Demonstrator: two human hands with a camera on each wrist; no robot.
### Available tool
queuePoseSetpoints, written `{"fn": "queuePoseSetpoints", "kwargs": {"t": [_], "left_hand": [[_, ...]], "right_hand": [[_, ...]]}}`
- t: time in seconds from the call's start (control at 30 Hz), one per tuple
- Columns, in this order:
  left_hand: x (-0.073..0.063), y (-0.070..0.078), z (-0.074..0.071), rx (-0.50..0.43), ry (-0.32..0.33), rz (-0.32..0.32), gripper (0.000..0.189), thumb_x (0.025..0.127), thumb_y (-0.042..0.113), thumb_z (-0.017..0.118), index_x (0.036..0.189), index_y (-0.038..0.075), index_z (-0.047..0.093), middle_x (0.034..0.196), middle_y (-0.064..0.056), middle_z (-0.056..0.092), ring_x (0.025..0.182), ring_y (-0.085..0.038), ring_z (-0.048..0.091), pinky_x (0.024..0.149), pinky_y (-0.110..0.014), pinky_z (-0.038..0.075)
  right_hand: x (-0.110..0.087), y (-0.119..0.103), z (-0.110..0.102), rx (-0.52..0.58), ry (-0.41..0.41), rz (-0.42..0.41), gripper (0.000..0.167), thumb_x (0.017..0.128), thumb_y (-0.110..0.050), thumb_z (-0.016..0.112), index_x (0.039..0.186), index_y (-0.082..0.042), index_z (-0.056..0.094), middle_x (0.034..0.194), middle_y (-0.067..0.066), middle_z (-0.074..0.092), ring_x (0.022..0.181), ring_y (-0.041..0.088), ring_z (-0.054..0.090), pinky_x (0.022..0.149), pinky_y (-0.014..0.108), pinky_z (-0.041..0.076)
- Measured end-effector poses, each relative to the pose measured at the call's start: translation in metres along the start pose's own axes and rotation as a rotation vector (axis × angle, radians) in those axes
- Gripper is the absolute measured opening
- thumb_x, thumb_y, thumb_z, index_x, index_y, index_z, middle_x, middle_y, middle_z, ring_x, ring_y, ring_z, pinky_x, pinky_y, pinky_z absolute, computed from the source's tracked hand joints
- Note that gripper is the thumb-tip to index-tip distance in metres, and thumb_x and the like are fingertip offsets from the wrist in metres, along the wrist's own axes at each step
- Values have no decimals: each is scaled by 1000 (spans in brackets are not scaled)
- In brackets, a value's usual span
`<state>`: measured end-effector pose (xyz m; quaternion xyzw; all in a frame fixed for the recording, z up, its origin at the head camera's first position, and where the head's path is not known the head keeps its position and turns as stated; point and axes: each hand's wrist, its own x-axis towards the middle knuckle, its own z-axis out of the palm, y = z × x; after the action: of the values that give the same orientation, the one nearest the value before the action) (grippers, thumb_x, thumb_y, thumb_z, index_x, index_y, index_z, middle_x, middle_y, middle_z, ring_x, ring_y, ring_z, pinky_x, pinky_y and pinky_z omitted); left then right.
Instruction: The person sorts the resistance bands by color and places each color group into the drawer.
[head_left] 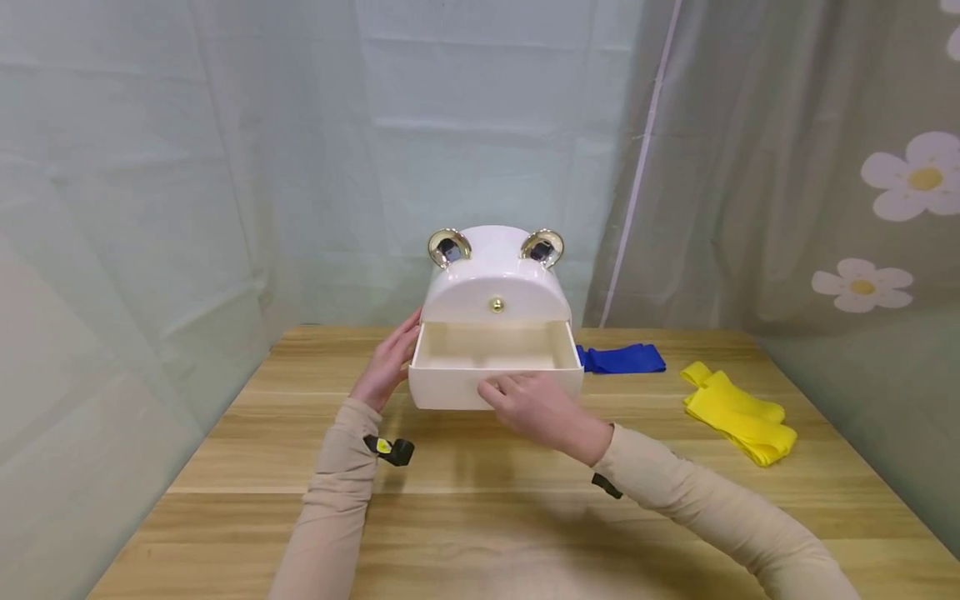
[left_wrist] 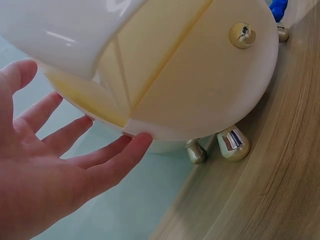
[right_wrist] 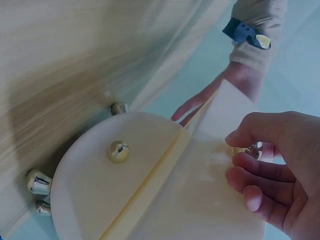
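A rounded white drawer box (head_left: 501, 250) with two gold ears stands near the back of the table. One drawer (head_left: 495, 390) is pulled out, and its inside looks bare. My right hand (head_left: 536, 408) is at the middle of that drawer's front; in the right wrist view its thumb and curled fingers pinch a gold knob (right_wrist: 247, 150). Beside the box's left side is my left hand (head_left: 390, 362). Its fingers are spread and relaxed, fingertips right at the box's edge in the left wrist view. Another gold knob (left_wrist: 242, 35) sits on a rounded front panel (left_wrist: 210, 80).
To the right of the box lies a folded blue strap (head_left: 626, 359). A folded yellow strap (head_left: 742, 417) is farther right on the wooden table (head_left: 465, 533). Short gold feet (left_wrist: 234, 144) carry the box. Curtains (head_left: 480, 125) hang behind and beside the table.
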<state>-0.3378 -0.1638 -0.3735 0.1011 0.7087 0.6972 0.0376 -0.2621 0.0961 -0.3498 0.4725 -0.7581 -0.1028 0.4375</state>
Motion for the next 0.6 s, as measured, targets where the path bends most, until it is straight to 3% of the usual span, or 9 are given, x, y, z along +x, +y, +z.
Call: {"fn": "queuePoseSetpoints", "kwargs": {"t": [0.6], "left_hand": [[-1,-1,-2,-19,-39,-8,57,102,44,42,154,30,23,163,2,19,145,-40,29,111,-63,31]], "right_hand": [[-8,-5,-4,69,-14,-3,23,81,-10,69,101,-8,60,73,-1,61,61,10,61,50,21,46]]}}
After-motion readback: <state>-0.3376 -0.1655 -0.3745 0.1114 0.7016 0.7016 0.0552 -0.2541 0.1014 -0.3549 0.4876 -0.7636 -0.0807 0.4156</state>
